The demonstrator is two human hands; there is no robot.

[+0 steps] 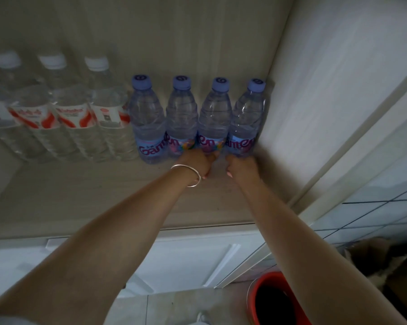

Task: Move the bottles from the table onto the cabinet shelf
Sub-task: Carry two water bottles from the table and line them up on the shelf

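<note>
Cabinet shelf (85, 198) bearing 8 upright bottles (148, 118)

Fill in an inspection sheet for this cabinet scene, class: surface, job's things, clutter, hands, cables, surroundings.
Surface: pale wood cabinet shelf, dimly lit.
Job's things: four blue-capped bottles upright in a row at the right; four white-capped bottles with red labels to their left.
Clutter: nothing seen.
Hands: left hand, with a bracelet, and right hand at the bases of the two rightmost bottles; grip unclear.
Cables: nothing seen.
Surroundings: red bucket on the floor, white cabinet door open.
</note>
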